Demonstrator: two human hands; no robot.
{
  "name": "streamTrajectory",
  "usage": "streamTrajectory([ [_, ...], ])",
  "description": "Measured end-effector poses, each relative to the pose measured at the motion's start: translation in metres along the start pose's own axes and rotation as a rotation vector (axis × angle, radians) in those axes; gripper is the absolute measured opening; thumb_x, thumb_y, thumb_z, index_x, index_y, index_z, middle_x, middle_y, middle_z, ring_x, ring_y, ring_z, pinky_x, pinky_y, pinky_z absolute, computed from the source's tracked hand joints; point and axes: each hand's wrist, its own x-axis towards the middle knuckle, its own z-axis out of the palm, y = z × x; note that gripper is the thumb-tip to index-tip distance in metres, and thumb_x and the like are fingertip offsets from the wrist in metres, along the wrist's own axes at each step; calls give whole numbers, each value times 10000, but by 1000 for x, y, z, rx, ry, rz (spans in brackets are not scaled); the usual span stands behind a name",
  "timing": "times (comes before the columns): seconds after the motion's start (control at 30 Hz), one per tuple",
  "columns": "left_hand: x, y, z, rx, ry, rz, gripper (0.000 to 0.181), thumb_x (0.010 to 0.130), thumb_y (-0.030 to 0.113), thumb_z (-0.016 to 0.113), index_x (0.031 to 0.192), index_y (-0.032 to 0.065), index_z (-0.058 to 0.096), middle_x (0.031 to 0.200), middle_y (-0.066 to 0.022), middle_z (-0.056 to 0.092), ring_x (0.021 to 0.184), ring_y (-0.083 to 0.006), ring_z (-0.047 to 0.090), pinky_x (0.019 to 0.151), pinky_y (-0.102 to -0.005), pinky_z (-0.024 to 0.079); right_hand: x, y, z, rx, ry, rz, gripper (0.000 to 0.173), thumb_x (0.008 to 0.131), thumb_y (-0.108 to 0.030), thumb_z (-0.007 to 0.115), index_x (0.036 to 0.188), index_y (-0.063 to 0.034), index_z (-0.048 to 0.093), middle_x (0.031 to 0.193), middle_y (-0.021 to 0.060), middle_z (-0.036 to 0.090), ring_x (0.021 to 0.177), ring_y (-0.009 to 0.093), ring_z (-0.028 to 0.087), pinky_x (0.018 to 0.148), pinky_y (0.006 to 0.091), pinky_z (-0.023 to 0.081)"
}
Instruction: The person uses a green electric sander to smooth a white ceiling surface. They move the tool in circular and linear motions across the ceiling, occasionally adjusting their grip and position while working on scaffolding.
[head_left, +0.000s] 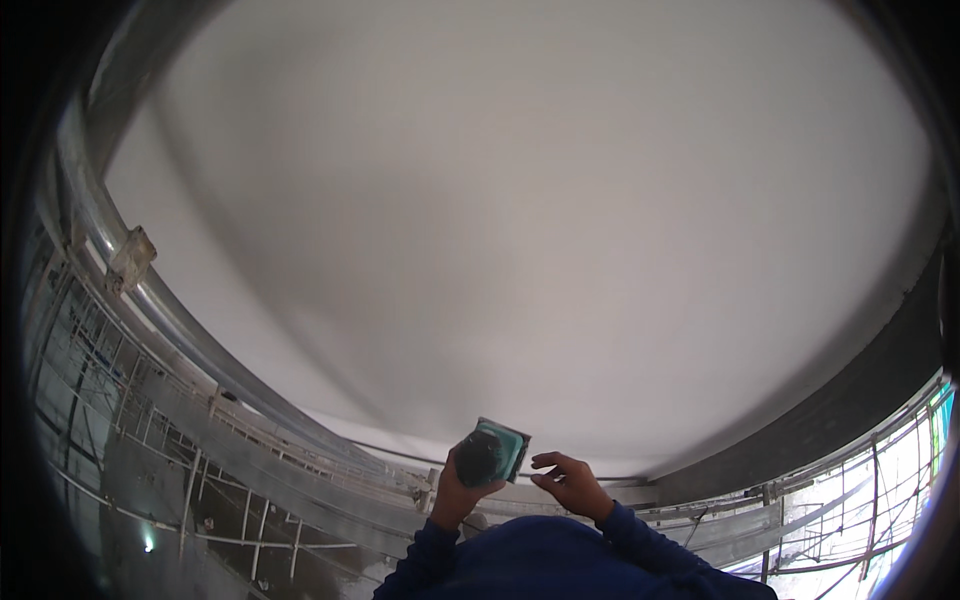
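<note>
My left hand (451, 491) is wrapped around a teal and black tool with a square plate, which looks like a palm sander (512, 448). Its dark rounded end faces me, and the square plate lies on the far side. Just right of the plate, my right hand (568, 484) is raised with thumb and fingers bent and apart, and nothing shows between them. A broad, smooth white plastered surface (540, 247) spreads beyond both hands. From this angle I cannot tell whether the plate touches anything.
A metal scaffold pipe (199, 341) with a clamp (131, 261) curves along the left. Scaffold framing (255, 517) stands far below at lower left. More bars (832, 510) cross a bright opening at lower right. A dark beam (810, 435) borders the white surface on the right.
</note>
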Motion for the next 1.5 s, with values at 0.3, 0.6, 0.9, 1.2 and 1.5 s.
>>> streamTrajectory([
  [0.3,7,32,-5,-19,43,69,888,655,114,963,1401,40,485,1273,-102,636,1174,-201,621,1020,-357,510,2,38,-11,436,137,254,328,997,-229,670,1118,76,672,983,126,736,908,183,704,810,306,571],
  [0.6,-3,95,-6,-489,18,-67,743,757,197,876,1383,62,498,924,-28,599,571,-62,515,406,-192,340,27,-25,-24,502,4,136,461,1022,-268,634,1348,47,551,1253,149,663,1206,245,624,1053,385,491],
  [0.9,-13,106,-3,-443,18,15,645,823,24,742,1412,45,478,1136,-42,617,913,-87,575,755,-245,486,37,-48,-11,733,-224,91,662,1056,-432,500,1525,11,352,1500,168,472,1410,296,437,1166,483,342],
  [1.2,-7,86,4,-361,35,124,709,823,114,854,1418,38,477,1251,-57,629,1146,-124,594,994,-310,499,42,-44,-8,867,-334,135,685,1084,-543,293,1544,-37,339,1559,141,420,1453,292,369,1196,501,261],
  [1.5,-12,85,12,-348,99,120,736,827,149,864,1437,43,466,1284,-72,618,1195,-153,584,1025,-333,495,46,-46,-12,879,-404,172,652,1100,-503,279,1554,-36,323,1562,151,413,1452,292,385,1201,479,283],
])
